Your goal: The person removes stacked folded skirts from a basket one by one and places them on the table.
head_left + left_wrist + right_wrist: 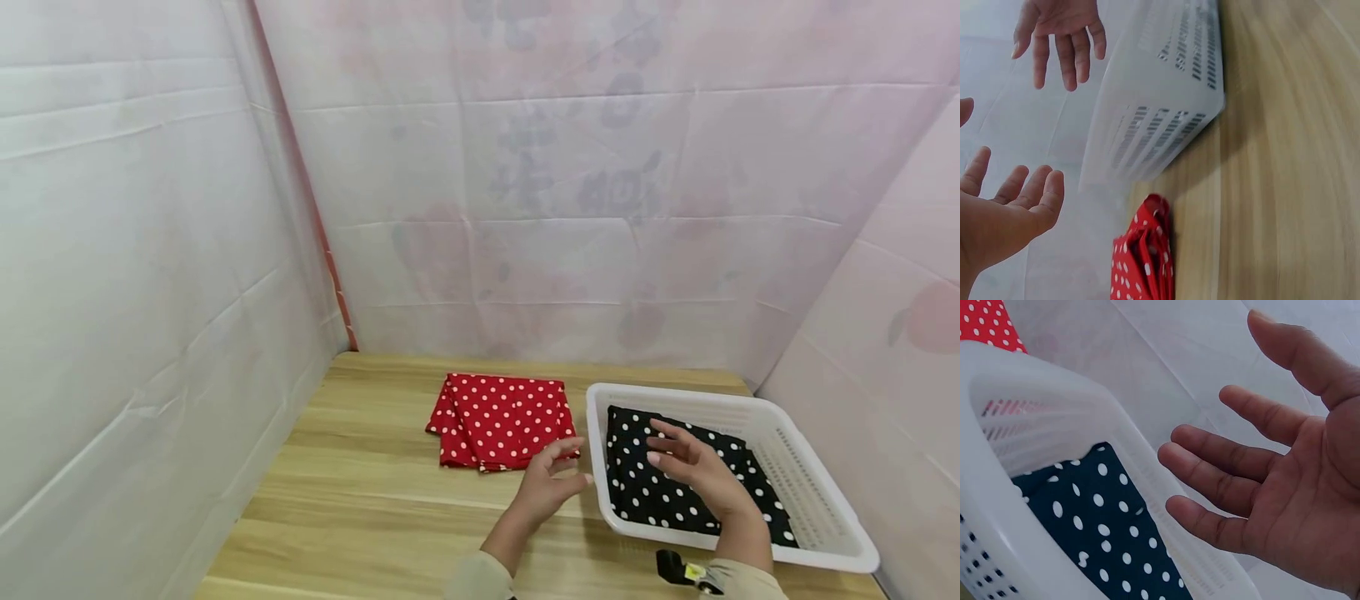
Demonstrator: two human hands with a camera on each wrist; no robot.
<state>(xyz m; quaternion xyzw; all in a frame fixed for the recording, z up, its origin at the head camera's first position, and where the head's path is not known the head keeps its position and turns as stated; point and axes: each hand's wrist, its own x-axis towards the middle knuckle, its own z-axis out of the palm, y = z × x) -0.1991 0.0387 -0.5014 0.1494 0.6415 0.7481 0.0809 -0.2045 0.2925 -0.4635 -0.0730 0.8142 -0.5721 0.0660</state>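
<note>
A folded black cloth with white dots [652,492] lies inside a white plastic basket [825,508] at the right of the table. My right hand [705,475] hovers over that cloth with nothing in it, its fingers spread apart in the right wrist view [1285,475]. To the basket's left lies a folded red cloth with white dots [510,421]. Between the red cloth and the basket is my left hand [547,483], empty, fingers loosely bent and thumb toward the basket's near left side. In the left wrist view both palms face each other beside the basket's slotted wall [1154,137].
The wooden table [360,492] runs back to a pale printed sheet [540,267] hung as a wall. More sheeting stands at the left [150,292] and at the right, close to the basket's outer side. A black strap [678,569] is at the right wrist.
</note>
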